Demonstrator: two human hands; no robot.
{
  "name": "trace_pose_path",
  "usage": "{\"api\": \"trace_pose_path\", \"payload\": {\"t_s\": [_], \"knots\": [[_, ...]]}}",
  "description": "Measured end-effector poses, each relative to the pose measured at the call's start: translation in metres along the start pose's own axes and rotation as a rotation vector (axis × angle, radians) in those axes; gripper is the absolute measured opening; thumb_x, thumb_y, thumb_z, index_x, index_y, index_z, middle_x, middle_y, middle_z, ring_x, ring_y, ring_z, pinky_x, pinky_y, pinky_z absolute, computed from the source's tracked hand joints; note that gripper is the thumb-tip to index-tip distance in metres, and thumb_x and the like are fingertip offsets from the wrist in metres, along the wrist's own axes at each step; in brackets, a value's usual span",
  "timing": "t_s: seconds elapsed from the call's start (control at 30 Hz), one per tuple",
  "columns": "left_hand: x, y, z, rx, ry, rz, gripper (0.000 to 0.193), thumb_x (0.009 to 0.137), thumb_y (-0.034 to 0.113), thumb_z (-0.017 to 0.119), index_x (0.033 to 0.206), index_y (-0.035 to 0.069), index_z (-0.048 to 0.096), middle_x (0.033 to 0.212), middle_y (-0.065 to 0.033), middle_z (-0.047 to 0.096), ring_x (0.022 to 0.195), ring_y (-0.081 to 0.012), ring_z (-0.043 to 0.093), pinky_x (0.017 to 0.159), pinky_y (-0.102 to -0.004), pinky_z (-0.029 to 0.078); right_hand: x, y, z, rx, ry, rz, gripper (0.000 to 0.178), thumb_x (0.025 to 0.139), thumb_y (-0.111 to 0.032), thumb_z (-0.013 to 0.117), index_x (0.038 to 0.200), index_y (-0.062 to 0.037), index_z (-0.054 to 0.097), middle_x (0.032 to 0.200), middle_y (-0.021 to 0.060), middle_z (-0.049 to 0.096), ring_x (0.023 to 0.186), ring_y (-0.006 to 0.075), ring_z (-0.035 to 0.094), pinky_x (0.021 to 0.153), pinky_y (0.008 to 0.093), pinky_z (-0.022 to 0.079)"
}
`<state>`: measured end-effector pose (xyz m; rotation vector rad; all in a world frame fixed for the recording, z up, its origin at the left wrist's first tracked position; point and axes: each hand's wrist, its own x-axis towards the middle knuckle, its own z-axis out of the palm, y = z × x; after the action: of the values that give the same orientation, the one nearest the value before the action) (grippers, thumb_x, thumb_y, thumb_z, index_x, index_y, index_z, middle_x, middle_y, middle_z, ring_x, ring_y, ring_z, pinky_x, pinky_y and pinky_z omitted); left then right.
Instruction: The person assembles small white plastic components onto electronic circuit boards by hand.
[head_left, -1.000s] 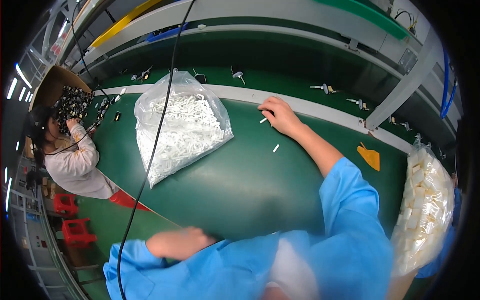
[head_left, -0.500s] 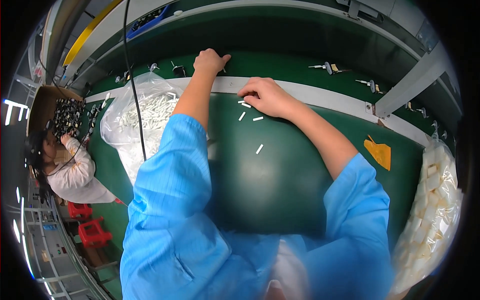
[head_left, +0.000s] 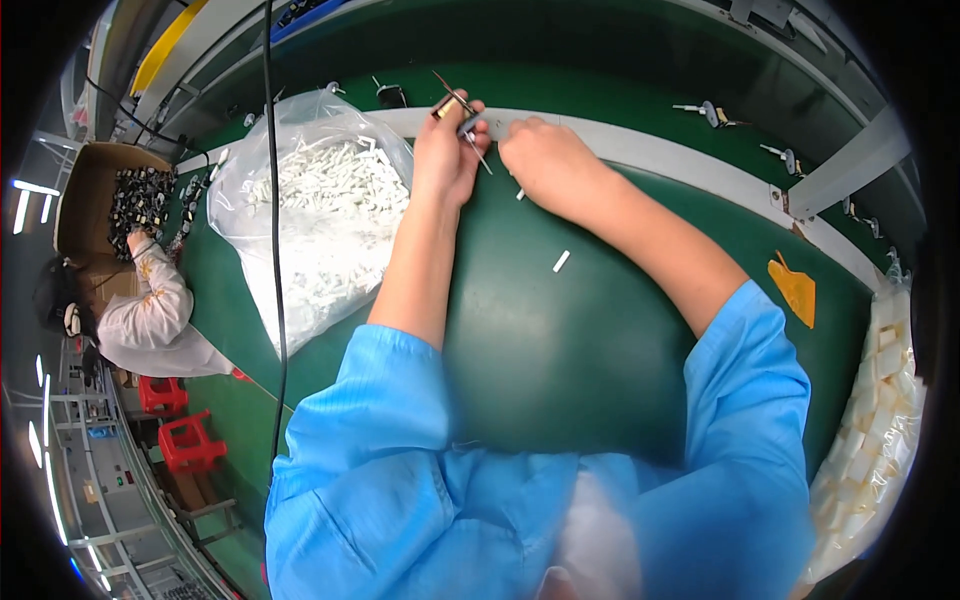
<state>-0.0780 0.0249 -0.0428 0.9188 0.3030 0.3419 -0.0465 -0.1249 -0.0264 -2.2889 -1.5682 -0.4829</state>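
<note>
My left hand (head_left: 438,160) is turned palm up beside the pale rail, its fingers closed around a small motor-like part (head_left: 467,126) with a grey disc, a thin shaft and a reddish-brown lead. To its right, my right hand (head_left: 556,168) is curled over the rail's near edge. Its fingertips are hidden, so whatever they pinch cannot be made out. A short white tube (head_left: 520,194) shows just under that hand. Another white tube (head_left: 561,261) lies nearer on the green mat. Left of my left forearm sits an open clear bag (head_left: 330,300) full of such tubes.
Beyond the rail (head_left: 640,168), similar parts (head_left: 712,114) lie on a green strip. An orange scrap (head_left: 794,292) and a bag of whitish blocks (head_left: 868,430) are at right. A black cable (head_left: 274,200) hangs at left. A co-worker (head_left: 150,310) reaches into a carton (head_left: 95,200).
My left hand has come back from the green strip with the motor-like part in it. The right hand has closed over the spot where several tubes lay; fewer tubes now show.
</note>
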Motion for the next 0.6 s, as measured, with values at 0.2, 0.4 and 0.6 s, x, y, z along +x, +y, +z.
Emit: {"api": "trace_pose_path", "payload": {"t_s": [0.2, 0.4, 0.6], "knots": [[0.02, 0.009, -0.009, -0.479, -0.102, -0.067, 0.012, 0.098, 0.013, 0.038, 0.106, 0.005, 0.042, 0.09, -0.0105, 0.053, 0.06, -0.0124, 0.043, 0.049, -0.0238, 0.033, 0.024, 0.028, 0.012, 0.874, -0.081, 0.468, 0.011, 0.069, -0.009, 0.063, 0.073, 0.0014, 0.06, 0.066, 0.0104, 0.062, 0.057, 0.0175, 0.059, 0.053, 0.0267, 0.047], [0.028, 0.006, -0.008, -0.592, -0.12, -0.045, 0.012, 0.098, 0.015, 0.039, 0.102, 0.005, 0.045, 0.09, -0.0098, 0.052, 0.059, -0.012, 0.04, 0.048, -0.0231, 0.031, 0.028, 0.029, 0.016, 1.082, -0.216, 0.6, 0.009, 0.074, -0.007, 0.062, 0.076, 0.0014, 0.061, 0.07, 0.0051, 0.062, 0.062, 0.01, 0.059, 0.054, 0.0219, 0.046], [0.031, 0.006, -0.004, -0.589, -0.152, -0.046, 0.011, 0.098, 0.014, 0.039, 0.1, 0.005, 0.045, 0.088, -0.0106, 0.052, 0.059, -0.0124, 0.039, 0.048, -0.0233, 0.031, 0.021, 0.033, 0.026, 1.247, -0.168, 0.552, 0.015, 0.073, -0.005, 0.064, 0.086, 0.0033, 0.066, 0.073, 0.0063, 0.065, 0.062, 0.0099, 0.06, 0.058, 0.0224, 0.049]]}}
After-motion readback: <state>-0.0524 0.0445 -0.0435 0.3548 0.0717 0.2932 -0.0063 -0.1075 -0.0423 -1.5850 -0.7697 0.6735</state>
